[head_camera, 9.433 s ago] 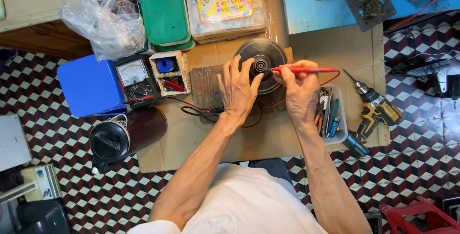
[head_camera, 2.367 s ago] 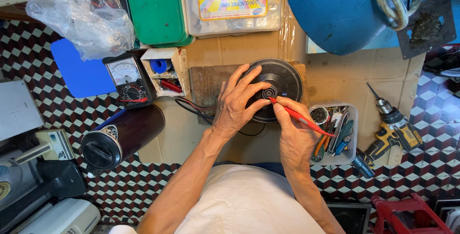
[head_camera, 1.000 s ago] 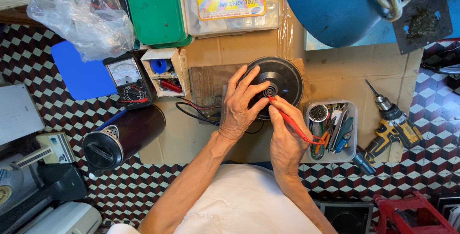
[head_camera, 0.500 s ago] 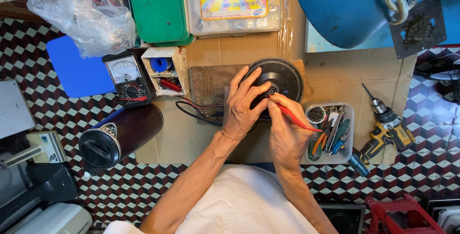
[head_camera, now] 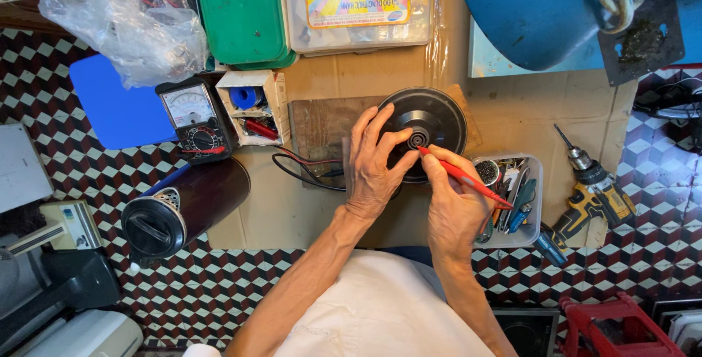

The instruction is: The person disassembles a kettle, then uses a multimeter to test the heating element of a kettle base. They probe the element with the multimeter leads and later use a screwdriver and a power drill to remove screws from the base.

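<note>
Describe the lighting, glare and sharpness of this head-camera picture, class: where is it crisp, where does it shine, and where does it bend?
Head view: soft, even daylight with faint shadows; the left hand, the right hand and the red probe on the black round base are sharp; glare on the crumpled plastic bag and the clear lidded box; the wide lens bends the checkered floor near the edges.

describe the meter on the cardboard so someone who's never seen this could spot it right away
Start at the brown cardboard sheet on the checkered floor and go to its left edge, just below the green plastic lids. There, between a blue flat pad and a small white open box, lies the black meter. Unlike its neighbours, it has a pale needle-scale window above a round selector dial.
</note>
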